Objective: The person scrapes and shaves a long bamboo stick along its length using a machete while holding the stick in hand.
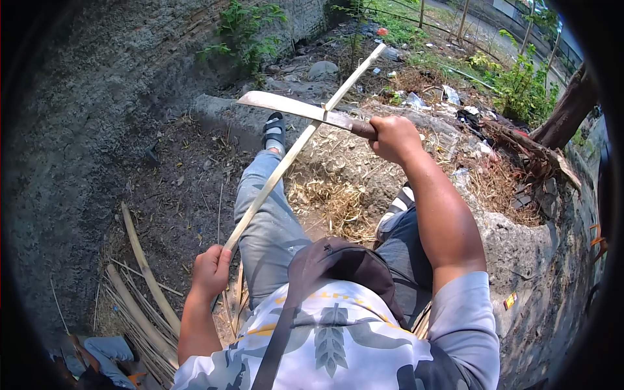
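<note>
1. Gripping the near end of a long bamboo strip [296,148] in the closed left hand [210,270], long axis running from 7 o'clock up toward 1 o'clock.
2. Clasping a machete [305,111] by its handle in the closed right hand [392,138], blade pointing toward 9 o'clock, crossing the strip over the outstretched legs.
3. Lying at 8 o'clock, more cut bamboo strips [140,299].

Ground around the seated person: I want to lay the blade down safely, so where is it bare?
Bare dark soil lies left of the left leg, above the bamboo strips. Between the feet, shavings crowd the ground; litter clutters the right.
</note>
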A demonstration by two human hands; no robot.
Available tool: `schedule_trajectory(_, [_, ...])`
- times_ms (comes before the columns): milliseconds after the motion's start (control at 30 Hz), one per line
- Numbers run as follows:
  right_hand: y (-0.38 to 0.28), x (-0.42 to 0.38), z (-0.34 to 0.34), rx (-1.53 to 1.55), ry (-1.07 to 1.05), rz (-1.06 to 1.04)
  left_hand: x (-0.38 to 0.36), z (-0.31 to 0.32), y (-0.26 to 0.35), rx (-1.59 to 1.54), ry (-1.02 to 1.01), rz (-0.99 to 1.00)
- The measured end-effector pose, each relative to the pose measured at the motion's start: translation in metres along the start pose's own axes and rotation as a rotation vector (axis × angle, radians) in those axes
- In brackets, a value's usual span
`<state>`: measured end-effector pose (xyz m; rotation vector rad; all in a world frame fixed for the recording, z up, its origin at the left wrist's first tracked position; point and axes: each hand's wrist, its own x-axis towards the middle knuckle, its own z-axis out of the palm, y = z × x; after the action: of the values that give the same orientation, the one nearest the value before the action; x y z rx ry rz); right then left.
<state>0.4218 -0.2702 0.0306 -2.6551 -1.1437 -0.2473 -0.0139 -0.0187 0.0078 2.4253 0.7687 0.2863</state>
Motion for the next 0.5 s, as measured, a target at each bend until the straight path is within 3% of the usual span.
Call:
schedule_trajectory(200, [-0.04, -0.005, 0.006, -0.035, 0.015, -0.399, 0.015, 0.026, 0.011, -0.131, 0.011, 0.082])
schedule_trajectory(300, [-0.056, -0.009, -0.005, -0.094, -0.005, -0.468, 0.022, 0.029, 0.014, -0.137, 0.026, 0.101])
schedule_trajectory(400, [-0.017, -0.002, 0.003, 0.001, 0.092, -0.367, 0.02, 0.011, 0.007, -0.083, 0.046, 0.127])
schedule_trajectory(500, [0.037, 0.003, 0.011, 0.087, 0.056, 0.012, 0.012, -0.025, -0.028, -0.019, 0.052, 0.085])
